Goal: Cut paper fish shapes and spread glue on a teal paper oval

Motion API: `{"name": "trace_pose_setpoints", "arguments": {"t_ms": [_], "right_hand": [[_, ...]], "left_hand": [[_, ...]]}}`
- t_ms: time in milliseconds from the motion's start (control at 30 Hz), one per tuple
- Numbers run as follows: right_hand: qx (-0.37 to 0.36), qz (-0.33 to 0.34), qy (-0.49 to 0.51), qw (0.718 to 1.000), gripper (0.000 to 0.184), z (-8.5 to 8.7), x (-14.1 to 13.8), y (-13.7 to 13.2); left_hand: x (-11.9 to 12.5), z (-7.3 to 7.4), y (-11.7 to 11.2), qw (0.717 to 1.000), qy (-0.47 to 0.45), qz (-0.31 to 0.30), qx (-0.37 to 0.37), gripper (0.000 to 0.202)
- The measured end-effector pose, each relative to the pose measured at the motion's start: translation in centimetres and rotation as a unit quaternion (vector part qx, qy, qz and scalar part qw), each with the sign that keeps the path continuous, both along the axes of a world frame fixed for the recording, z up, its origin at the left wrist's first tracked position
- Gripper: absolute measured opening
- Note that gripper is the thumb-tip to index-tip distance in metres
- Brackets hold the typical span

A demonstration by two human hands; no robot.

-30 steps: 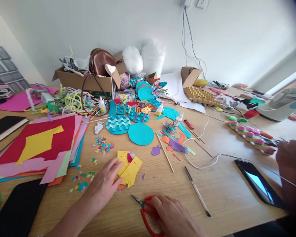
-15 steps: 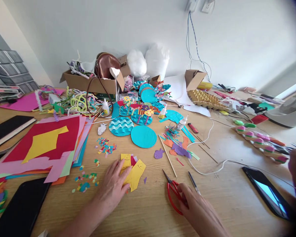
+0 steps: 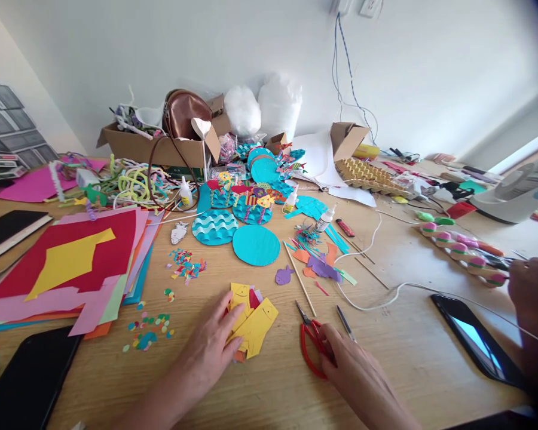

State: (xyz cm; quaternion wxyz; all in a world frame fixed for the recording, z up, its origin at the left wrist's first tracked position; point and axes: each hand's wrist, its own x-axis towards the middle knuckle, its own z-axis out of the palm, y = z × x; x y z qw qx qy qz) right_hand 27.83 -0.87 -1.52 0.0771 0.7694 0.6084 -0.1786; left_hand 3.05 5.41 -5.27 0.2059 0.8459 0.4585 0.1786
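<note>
My left hand (image 3: 208, 331) rests with fingers stretched and apart on a small pile of yellow paper cut-outs (image 3: 256, 325) marked with pen lines and an eye. Red, lilac and orange scraps peek out from beneath. My right hand (image 3: 347, 361) is closed around a handle of red-handled scissors (image 3: 311, 346), whose blades point away over the table. Just beyond that hand lies a pen (image 3: 345, 322). A purple paper fish (image 3: 284, 275) and a wooden stick (image 3: 301, 280) lie between the cut-outs and coloured scraps (image 3: 325, 269).
Coloured sheets (image 3: 67, 263) are stacked on the left, near paper dots (image 3: 150, 331). Turquoise discs (image 3: 256, 245) and glue bottles (image 3: 325, 219) stand farther back. A phone (image 3: 473, 337) and white cord (image 3: 401, 289) lie right. Another person's hand (image 3: 531, 286) is at the right edge.
My left hand has slid the yellow cut-outs a little to the right, and an orange scrap now shows below them. The scissors stay in my right hand, nearly still. The view has shifted slightly.
</note>
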Motion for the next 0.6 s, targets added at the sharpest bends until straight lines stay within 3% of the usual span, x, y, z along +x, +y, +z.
{"name": "trace_pose_setpoints", "arguments": {"t_ms": [233,400,600], "right_hand": [[0.042,0.002,0.020,0.999,0.012,0.0,0.9,-0.9],[0.083,-0.075,-0.007,0.994,0.006,1.2,2.5,-1.2],[0.060,-0.152,-0.048,0.985,0.017,1.9,5.4,-2.2]], "left_hand": [[-1.6,0.2,-0.5,0.998,-0.062,0.015,-0.019,0.051],[-1.0,-0.8,-1.0,0.997,-0.082,0.004,-0.006,0.050],[-1.0,-0.8,-0.7,0.995,-0.101,0.001,-0.008,0.047]]}}
